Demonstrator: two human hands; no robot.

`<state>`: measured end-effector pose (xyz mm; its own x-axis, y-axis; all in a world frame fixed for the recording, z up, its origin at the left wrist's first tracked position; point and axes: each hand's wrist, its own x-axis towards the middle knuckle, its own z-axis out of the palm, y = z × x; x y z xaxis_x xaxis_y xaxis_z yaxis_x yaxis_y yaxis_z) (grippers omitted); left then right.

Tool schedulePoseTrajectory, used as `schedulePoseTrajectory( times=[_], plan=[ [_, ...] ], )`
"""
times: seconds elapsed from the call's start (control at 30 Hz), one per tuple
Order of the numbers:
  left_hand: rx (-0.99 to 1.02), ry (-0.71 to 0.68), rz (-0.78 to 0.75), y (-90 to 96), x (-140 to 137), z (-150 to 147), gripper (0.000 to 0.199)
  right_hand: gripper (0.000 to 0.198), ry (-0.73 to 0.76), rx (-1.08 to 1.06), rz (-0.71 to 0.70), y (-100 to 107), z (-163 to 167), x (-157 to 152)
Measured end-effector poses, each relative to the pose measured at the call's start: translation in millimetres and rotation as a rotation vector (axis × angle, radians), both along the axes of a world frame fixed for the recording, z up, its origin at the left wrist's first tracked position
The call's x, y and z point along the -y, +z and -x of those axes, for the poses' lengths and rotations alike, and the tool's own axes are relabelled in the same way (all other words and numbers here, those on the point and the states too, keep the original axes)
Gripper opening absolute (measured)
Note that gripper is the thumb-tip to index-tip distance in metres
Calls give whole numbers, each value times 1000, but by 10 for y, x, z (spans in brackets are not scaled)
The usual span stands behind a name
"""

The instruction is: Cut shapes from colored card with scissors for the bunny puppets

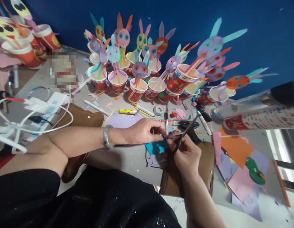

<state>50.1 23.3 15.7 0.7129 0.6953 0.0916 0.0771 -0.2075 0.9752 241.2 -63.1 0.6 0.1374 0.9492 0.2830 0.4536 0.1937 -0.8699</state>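
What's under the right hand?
Under the right hand and wrist, what looks like a brown shoe shows on both sides; its middle is covered. Blue paper shows just left; whatever lies directly beneath the fingers is hidden.

Power strip (51,110), white cable (72,117), blue wall (189,19), clear bottle (246,104)

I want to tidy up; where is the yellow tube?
In the head view, the yellow tube lies just left of centre, beyond the left hand, by the far edge of the purple paper.
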Motion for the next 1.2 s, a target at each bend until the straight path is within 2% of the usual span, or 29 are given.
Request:
schedulePoseTrajectory(
  times=[0.07,0.13,0.33,0.43,0.73,0.9,1.0,1.1,1.2],
  plan=[
    [39,67,-62,-1,-19,-4,15,10,-75,67,-7,-30,-45,-6],
    [52,71,-48,1,-26,-2,15,10,-62,169,-6,-50,-94,-19],
    [20,41,280,62,-9,26,13,20,166,345,77,-69,-158,-66],
    [-4,40,319,77,-2,30,16,21,183,346,109,-69,-164,-68],
    [92,-7,207,19,-19,-10,14,19,185,361,124,-45,-189,-72],
    [105,0,273,16,-29,-14,8,18,153,357,115,-80,-210,-66],
    [103,22,328,21,-23,-3,12,16,120,295,134,-121,-220,-54],
    [105,70,406,25,-24,-3,17,18,119,237,174,-119,-226,-49],
    [163,166,468,30,-43,-18,14,23,179,286,195,-70,-231,-54]
  ],
)
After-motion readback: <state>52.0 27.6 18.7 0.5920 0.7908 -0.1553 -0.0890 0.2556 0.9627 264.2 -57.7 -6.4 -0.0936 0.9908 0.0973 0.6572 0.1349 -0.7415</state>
